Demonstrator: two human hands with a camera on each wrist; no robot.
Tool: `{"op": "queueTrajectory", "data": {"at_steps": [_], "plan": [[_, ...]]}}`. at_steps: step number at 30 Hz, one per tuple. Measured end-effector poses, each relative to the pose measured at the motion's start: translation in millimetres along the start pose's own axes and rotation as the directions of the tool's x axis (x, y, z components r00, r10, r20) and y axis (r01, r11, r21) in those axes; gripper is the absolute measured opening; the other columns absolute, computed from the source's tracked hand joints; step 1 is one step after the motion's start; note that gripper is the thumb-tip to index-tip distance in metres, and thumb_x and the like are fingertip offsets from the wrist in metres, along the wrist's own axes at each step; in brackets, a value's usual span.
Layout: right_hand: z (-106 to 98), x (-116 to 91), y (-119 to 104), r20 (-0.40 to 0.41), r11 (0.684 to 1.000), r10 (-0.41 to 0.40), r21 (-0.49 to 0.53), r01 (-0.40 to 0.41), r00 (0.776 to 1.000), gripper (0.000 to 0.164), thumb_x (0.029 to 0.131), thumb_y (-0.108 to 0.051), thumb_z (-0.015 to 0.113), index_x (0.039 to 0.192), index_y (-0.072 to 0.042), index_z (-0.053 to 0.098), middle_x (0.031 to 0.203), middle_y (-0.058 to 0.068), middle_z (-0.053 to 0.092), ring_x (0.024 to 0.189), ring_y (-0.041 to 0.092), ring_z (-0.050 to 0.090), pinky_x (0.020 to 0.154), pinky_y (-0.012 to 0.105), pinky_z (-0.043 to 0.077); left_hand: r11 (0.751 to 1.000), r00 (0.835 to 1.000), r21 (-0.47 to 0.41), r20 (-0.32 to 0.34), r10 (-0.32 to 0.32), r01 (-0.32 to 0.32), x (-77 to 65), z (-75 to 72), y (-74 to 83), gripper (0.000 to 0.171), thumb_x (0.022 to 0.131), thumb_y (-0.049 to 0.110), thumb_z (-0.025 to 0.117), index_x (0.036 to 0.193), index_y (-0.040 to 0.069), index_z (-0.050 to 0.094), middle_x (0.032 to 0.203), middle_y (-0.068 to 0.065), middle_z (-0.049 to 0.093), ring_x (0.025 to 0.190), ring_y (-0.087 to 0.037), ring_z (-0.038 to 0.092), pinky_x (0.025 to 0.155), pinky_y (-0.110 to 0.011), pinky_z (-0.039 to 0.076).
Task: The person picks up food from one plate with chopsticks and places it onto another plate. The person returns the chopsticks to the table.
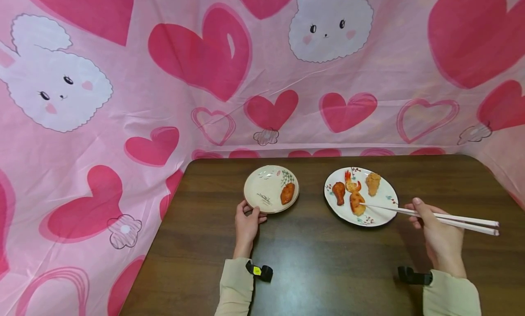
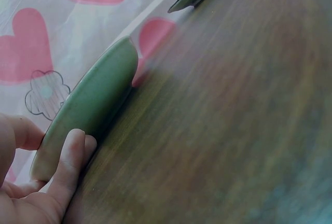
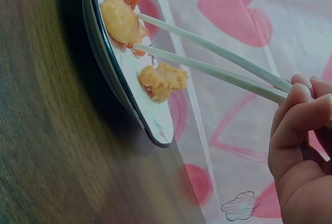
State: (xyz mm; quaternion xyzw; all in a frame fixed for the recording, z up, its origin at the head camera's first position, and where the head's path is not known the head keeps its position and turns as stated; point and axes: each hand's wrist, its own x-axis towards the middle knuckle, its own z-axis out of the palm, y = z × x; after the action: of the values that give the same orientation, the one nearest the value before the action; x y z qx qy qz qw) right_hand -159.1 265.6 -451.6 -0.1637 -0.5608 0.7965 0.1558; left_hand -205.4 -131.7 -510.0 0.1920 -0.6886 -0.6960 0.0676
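Note:
My left hand [image 1: 247, 225] grips the near rim of a small cream plate [image 1: 262, 188]. One glazed orange-brown food piece [image 1: 287, 193] lies on that plate's right side. In the left wrist view, the thumb and fingers are at the plate's edge [image 2: 106, 89]. Chopsticks [image 1: 467, 219] are held in my right hand [image 1: 443, 238], reaching left over a larger white plate [image 1: 381, 211] with a dark rim. Their tips touch or nearly touch a golden-brown food piece [image 1: 357, 203]; in the right wrist view, the slightly spread chopsticks [image 3: 207, 70] meet its near side.
The larger plate also bears a drumstick [image 1: 338, 193], a shrimp [image 1: 352, 185] and a breaded fried piece [image 1: 373, 183]. Both plates stand on a dark wooden table [image 1: 320, 270]. Behind and to the left hangs a pink heart-patterned cloth [image 1: 287, 79].

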Motion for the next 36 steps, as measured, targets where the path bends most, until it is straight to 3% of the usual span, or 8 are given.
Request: {"op": "queueTrajectory", "data": {"at_steps": [17, 24, 27, 30, 36], "plan": [[13.1, 0.6, -5.1, -0.051, 0.999, -0.005, 0.051, 0.008, 0.999, 0.02, 0.074, -0.018, 0.071, 0.086, -0.003, 0.071, 0.072, 0.0, 0.07, 0.049, 0.012, 0.06, 0.04, 0.017, 0.049, 1.0, 1.0, -0.001, -0.011, 0.021, -0.021, 2.3, -9.4, -1.1, 0.049, 0.088, 0.014, 0.053, 0.132, 0.01, 0.033, 0.108, -0.014, 0.047, 0.07, -0.017, 0.064, 0.064, -0.028, 0.058], [31.7, -4.4, -0.2, 0.071, 0.994, -0.04, 0.105, 0.032, 0.997, 0.018, 0.078, -0.014, 0.067, 0.088, 0.001, 0.07, 0.077, 0.004, 0.07, 0.051, 0.012, 0.058, 0.042, 0.017, 0.047, 0.999, 0.999, -0.01, -0.003, 0.039, -0.039, 3.0, -11.9, -0.1, 0.048, 0.089, 0.013, 0.052, 0.132, 0.009, 0.033, 0.107, -0.015, 0.047, 0.07, -0.017, 0.064, 0.064, -0.029, 0.058], [37.2, 2.4, 18.9, 0.137, 0.996, -0.06, 0.07, 0.051, 0.989, 0.021, 0.081, -0.013, 0.064, 0.093, 0.003, 0.068, 0.081, 0.005, 0.07, 0.053, 0.012, 0.058, 0.043, 0.017, 0.048, 0.999, 0.999, -0.015, 0.004, 0.045, -0.045, 2.6, -11.0, 0.6, 0.048, 0.088, 0.012, 0.052, 0.132, 0.009, 0.033, 0.107, -0.015, 0.046, 0.069, -0.018, 0.064, 0.064, -0.029, 0.058], [37.0, 17.2, 52.1, 0.187, 0.996, -0.087, 0.026, 0.084, 0.978, 0.03, 0.082, -0.016, 0.063, 0.101, 0.008, 0.063, 0.085, 0.008, 0.069, 0.054, 0.013, 0.057, 0.043, 0.018, 0.049, 0.999, 0.999, -0.014, 0.012, 0.04, -0.04, 1.8, -9.1, 0.7, 0.048, 0.088, 0.013, 0.053, 0.132, 0.009, 0.033, 0.108, -0.015, 0.046, 0.069, -0.019, 0.064, 0.064, -0.029, 0.058], [53.6, 35.3, 100.9, 0.18, 0.997, -0.081, 0.011, 0.08, 0.98, 0.047, 0.081, -0.024, 0.065, 0.106, 0.015, 0.056, 0.081, 0.014, 0.066, 0.052, 0.015, 0.053, 0.039, 0.019, 0.044, 0.999, 0.999, -0.027, 0.046, 0.026, -0.024, -0.6, -5.1, -0.7, 0.051, 0.089, 0.014, 0.052, 0.134, 0.008, 0.03, 0.11, -0.016, 0.045, 0.071, -0.022, 0.064, 0.066, -0.03, 0.058]]}}
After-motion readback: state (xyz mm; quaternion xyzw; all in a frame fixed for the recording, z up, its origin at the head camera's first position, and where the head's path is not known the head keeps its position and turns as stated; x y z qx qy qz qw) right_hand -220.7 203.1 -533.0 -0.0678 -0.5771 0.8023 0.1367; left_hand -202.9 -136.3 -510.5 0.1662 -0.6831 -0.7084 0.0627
